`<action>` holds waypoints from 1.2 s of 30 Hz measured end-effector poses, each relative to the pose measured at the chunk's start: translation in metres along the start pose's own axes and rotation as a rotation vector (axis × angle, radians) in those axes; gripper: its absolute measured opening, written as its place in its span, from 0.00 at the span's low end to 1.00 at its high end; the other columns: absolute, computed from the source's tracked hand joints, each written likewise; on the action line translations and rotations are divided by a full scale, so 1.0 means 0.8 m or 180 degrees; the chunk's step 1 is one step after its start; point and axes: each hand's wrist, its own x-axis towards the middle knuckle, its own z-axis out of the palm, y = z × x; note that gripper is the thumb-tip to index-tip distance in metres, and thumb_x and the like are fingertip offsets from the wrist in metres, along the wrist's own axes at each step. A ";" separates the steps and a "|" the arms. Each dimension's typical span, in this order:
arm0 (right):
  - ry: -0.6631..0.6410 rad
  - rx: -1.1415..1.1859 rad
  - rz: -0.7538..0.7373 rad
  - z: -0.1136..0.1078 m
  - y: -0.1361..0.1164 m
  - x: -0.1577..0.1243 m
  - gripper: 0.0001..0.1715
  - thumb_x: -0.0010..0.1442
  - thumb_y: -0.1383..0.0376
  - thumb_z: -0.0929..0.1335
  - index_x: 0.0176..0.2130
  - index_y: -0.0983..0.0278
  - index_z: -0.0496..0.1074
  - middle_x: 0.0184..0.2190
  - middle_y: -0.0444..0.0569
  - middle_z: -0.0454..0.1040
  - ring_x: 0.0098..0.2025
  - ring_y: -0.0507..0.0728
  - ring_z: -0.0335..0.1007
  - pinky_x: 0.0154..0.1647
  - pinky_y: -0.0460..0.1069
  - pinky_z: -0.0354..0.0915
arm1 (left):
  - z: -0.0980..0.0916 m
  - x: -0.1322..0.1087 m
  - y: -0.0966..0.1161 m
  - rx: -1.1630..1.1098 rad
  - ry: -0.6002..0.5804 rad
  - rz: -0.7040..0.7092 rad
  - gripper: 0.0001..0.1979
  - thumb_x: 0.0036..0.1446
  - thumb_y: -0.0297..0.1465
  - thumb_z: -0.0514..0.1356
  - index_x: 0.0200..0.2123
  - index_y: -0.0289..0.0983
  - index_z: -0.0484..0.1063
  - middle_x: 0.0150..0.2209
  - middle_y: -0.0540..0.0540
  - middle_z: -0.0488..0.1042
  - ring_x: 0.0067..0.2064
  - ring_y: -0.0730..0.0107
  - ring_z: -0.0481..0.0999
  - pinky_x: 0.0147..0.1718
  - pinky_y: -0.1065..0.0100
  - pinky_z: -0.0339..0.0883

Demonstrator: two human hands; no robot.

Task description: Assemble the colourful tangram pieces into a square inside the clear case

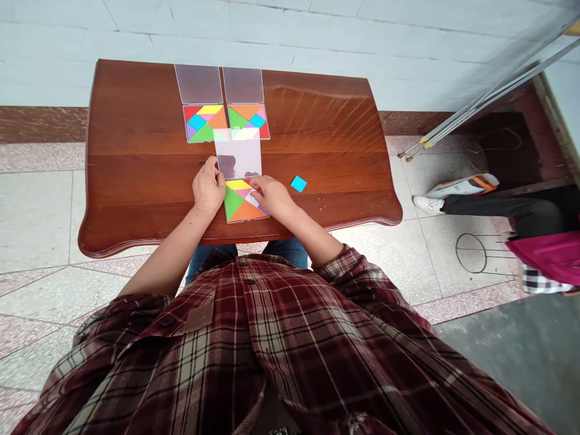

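Working remotely, I have my left hand (209,188) at the left edge of the near tangram case (248,220), fingers curled; I cannot tell whether that grip clasps it. My right hand (275,197) bends over the pieces (247,211) around a pale gap (254,200); whether its grip pinches one is hidden from me. The blue square (298,183) lies on the surface (353,151), just beside the right hand. I judge it best to brace the case, press lightly with fingertips, and keep the opened clear lid (242,154) unstrained.
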 end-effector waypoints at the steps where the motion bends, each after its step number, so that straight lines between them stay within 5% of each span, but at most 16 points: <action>1: -0.0087 -0.0105 -0.0003 0.003 -0.012 0.003 0.19 0.63 0.71 0.64 0.52 0.65 0.72 0.52 0.56 0.75 0.53 0.62 0.71 0.54 0.56 0.68 | 0.000 0.000 0.001 0.0019 -0.0016 -0.0006 0.10 0.58 0.29 0.57 0.44 0.42 0.66 0.31 0.50 0.71 0.40 0.58 0.77 0.48 0.57 0.71; 9: -0.0317 -0.0574 0.0150 0.009 -0.044 0.012 0.27 0.66 0.70 0.62 0.64 0.69 0.63 0.65 0.62 0.63 0.60 0.65 0.69 0.57 0.58 0.68 | 0.000 -0.003 0.005 -0.0011 -0.0048 0.0001 0.09 0.61 0.31 0.55 0.45 0.42 0.67 0.32 0.48 0.72 0.41 0.58 0.77 0.47 0.58 0.70; 16: -0.0374 -0.0523 0.0010 0.011 -0.045 0.014 0.27 0.65 0.72 0.63 0.63 0.67 0.64 0.63 0.59 0.66 0.59 0.63 0.69 0.56 0.57 0.69 | 0.001 -0.003 0.003 0.0026 -0.0084 -0.0024 0.13 0.61 0.30 0.54 0.50 0.41 0.67 0.37 0.45 0.75 0.44 0.56 0.77 0.49 0.57 0.70; 29: -0.0703 -0.0320 0.0064 0.009 -0.028 0.041 0.21 0.60 0.70 0.70 0.53 0.64 0.69 0.51 0.54 0.72 0.51 0.60 0.71 0.53 0.55 0.67 | 0.000 -0.003 0.002 -0.0206 0.0000 -0.0130 0.16 0.58 0.26 0.56 0.50 0.42 0.69 0.31 0.50 0.72 0.41 0.59 0.78 0.49 0.58 0.71; 36: -0.0681 -0.0400 -0.0048 -0.009 -0.027 0.018 0.24 0.60 0.73 0.67 0.56 0.64 0.68 0.58 0.56 0.68 0.55 0.61 0.70 0.55 0.56 0.65 | 0.000 -0.002 0.001 -0.0226 -0.0046 -0.0203 0.15 0.58 0.26 0.56 0.49 0.41 0.68 0.32 0.50 0.72 0.40 0.60 0.78 0.50 0.57 0.70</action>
